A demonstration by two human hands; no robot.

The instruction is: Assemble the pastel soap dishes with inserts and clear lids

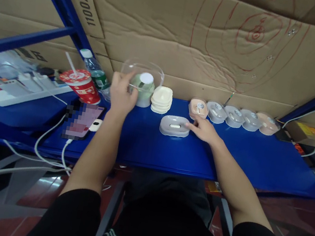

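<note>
My left hand [123, 92] is closed on the near left edge of a clear plastic cover [159, 73], which is raised and tilted. Behind and beneath it are stacked green dishes [145, 96] with a white round piece [146, 78] on top. A stack of cream dishes [161, 100] stands just to the right. In front lies a grey oval dish [174, 126] with a small white bar in its middle. The fingers of my right hand [202, 128] are spread at its right edge, touching or nearly touching it. A pink dish [198, 107] sits behind that hand.
Several grey and pink dishes [234, 116] line the back right. On the left are a red cup [82, 87] with a straw, a bottle [97, 74], a phone [85, 120], white cables and a power strip [32, 92]. A cardboard wall [162, 21] rises behind.
</note>
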